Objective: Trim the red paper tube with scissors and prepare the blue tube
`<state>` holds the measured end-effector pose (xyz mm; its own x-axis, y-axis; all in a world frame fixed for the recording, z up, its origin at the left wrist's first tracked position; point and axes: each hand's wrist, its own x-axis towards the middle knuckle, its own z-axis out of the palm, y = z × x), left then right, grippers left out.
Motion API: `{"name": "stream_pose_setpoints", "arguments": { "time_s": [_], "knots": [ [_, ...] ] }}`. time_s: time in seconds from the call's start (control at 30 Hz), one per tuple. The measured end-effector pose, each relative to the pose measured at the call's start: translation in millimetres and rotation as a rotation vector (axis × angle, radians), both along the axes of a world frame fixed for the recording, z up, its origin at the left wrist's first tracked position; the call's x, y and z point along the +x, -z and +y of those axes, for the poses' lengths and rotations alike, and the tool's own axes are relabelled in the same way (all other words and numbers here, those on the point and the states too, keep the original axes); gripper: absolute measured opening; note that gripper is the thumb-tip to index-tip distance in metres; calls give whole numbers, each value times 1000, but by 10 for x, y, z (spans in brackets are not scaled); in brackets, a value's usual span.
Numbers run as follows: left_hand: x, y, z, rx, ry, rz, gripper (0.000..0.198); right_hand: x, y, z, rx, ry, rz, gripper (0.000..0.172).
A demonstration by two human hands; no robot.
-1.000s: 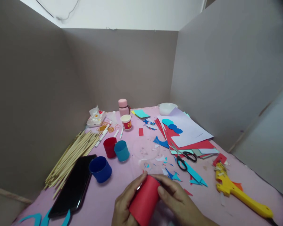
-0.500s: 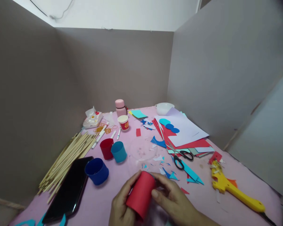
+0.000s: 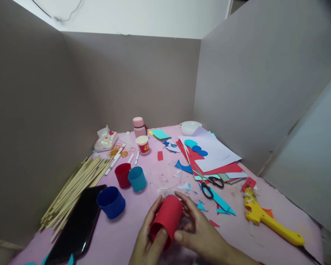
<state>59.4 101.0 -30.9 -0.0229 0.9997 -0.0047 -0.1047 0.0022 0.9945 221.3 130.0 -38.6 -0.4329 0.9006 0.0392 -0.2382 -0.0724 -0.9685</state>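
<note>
A red paper tube [image 3: 169, 213] is tilted over the near edge of the table, its open end toward me. My left hand [image 3: 150, 233] grips it from the left, thumb pushed inside the open end and fingers behind. On the other side, my right hand [image 3: 197, 232] curves around the tube, index finger by its far end and thumb by the near rim. A blue paper cup shape [image 3: 111, 204], a teal one [image 3: 138, 180] and a red one [image 3: 123, 176] stand to the left of my hands.
Black-handled scissors [image 3: 208, 184] and a yellow glue gun [image 3: 276, 226] lie right, near stacked paper sheets [image 3: 220, 167]. Left are a phone [image 3: 75, 224] and bamboo sticks [image 3: 74, 187]. A paper cup [image 3: 142, 144] and a pink flask [image 3: 139, 127] stand farther back.
The red tube has turned so that its near opening shows more, with my left thumb now inside it. My right hand's fingers have shifted along its side. The view has moved slightly.
</note>
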Motion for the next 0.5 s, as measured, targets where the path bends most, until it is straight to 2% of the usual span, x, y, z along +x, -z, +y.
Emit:
{"name": "stream_pose_setpoints", "arguments": {
  "time_s": [0.17, 0.3, 0.4, 0.5],
  "knots": [
    [46, -36, -36, 51, 64, -34, 88, 0, -24, 43, -103, -40, 217, 62],
    [48, 25, -33, 38, 86, -37, 99, -5, 6, 58, -218, -37, 271, 48],
    [36, 52, -20, 55, 60, 4, 96, -3, 14, 63, -282, -9, 279, 43],
    [31, 50, -5, 105, 26, 57, 86, -15, -10, 49, -269, 2, 283, 42]
  ]
}}
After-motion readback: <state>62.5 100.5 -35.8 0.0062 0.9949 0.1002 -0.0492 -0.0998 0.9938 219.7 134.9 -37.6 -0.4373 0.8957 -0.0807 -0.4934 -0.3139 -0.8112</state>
